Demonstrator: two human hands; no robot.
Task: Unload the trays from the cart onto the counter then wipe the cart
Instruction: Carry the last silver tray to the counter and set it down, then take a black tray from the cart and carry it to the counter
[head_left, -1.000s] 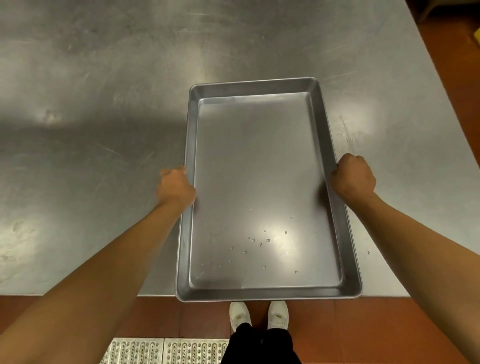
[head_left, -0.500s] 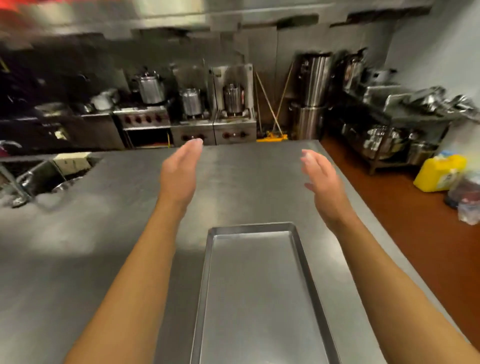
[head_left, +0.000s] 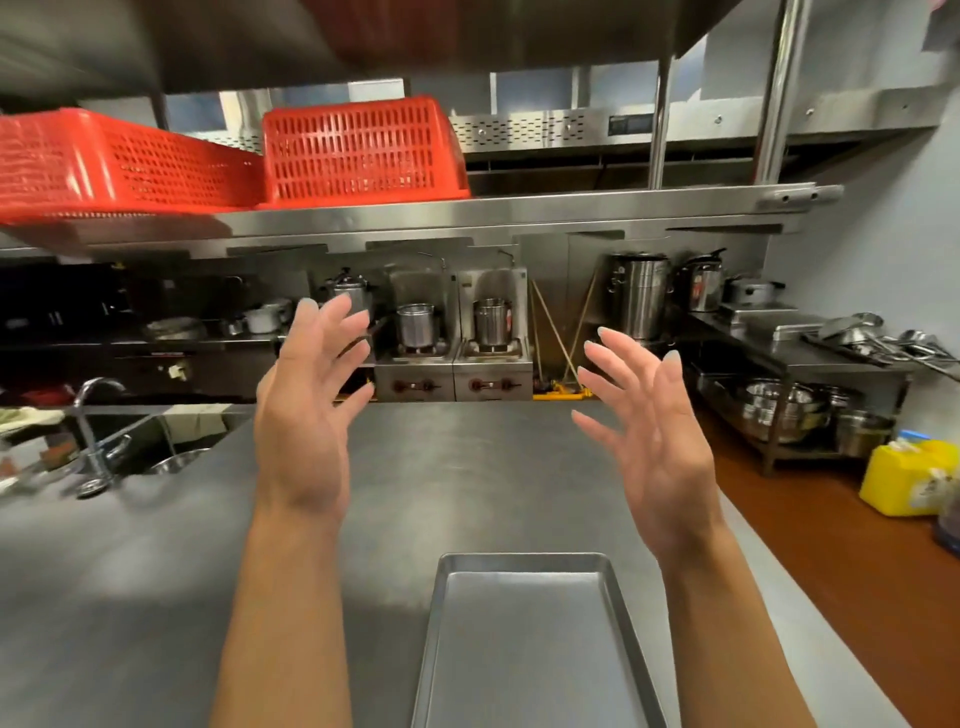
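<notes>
I am holding both hands up in the middle of the frame, empty, with fingers spread wide: my left hand (head_left: 306, 415) and my right hand (head_left: 649, 436) are facing each other, palms inward, and are gripping nothing. The tray (head_left: 530, 644) is lying below and between them, at the lower centre, flat on the counter (head_left: 130, 597). Its long axis is running away from me, up the frame, and its near end is going out at the bottom edge. My right wrist is looking a little nearer to its far corner. The counter's right edge is passing close beside the tray, with brown floor (head_left: 857, 582) beyond. To the left there is wide bare steel up to the sink (head_left: 171, 457). The cart is not showing here, so I judge I must turn away for the next tray.
</notes>
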